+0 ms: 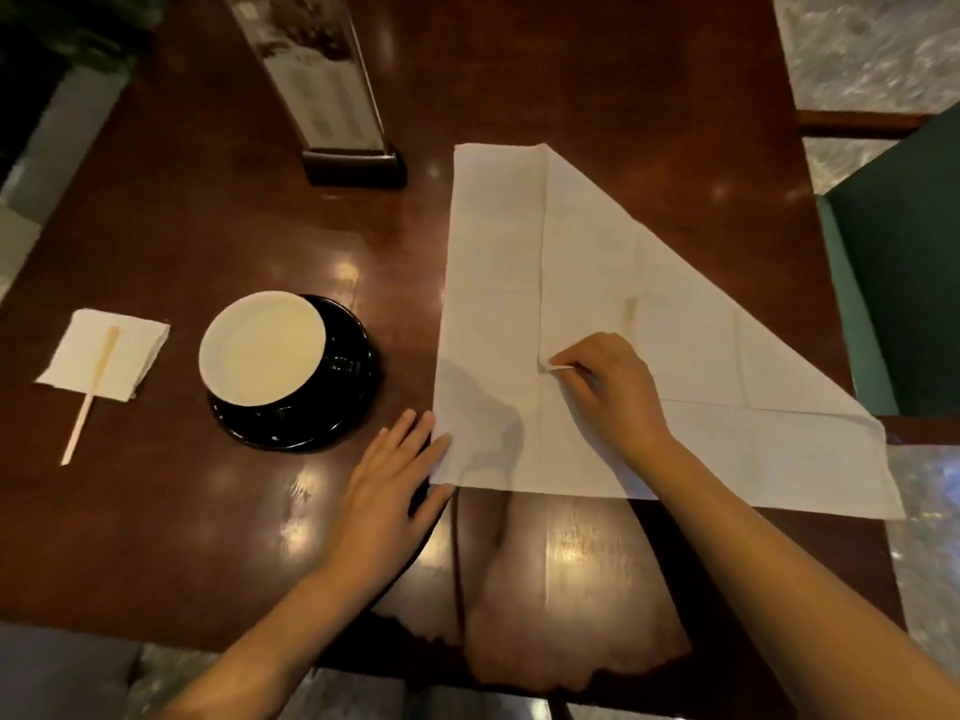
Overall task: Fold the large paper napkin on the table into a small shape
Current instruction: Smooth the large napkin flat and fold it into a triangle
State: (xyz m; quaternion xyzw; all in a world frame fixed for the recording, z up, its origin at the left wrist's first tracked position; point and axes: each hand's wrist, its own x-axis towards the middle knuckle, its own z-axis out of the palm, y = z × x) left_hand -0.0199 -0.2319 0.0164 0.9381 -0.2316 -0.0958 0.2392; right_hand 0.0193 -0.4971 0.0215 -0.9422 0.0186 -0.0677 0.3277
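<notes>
Napkin (597, 324) paper covers the right half of the dark wooden table (208, 226), a large white sheet with one corner already brought over, so that its outline has a long diagonal fold edge running from the far middle down to the near right, where it reaches the table's edge. Old crease lines grid its surface. Its straight left edge runs away from the person, and its near edge lies roughly parallel to the table front.

Left of it stands a black cup and saucer (291, 371), well apart from the sheet, and further left a small folded napkin (104, 356) with a wooden stirrer (91, 397) lying across it. A menu stand (332, 85) rises at the far side.

The right hand (608, 387) rests on the sheet near its middle, thumb and forefinger closed in a pinch on a small tip of paper that looks like the folded-over corner. The left hand (395, 470) lies flat with fingers spread, its fingertips touching the near-left corner of the sheet and clamping nothing.

The coming move probably turns on this: the diagonal lies to the right of and beyond the pinch, so the right hand is the nearer one to press that fold, while the left anchors the corner.
</notes>
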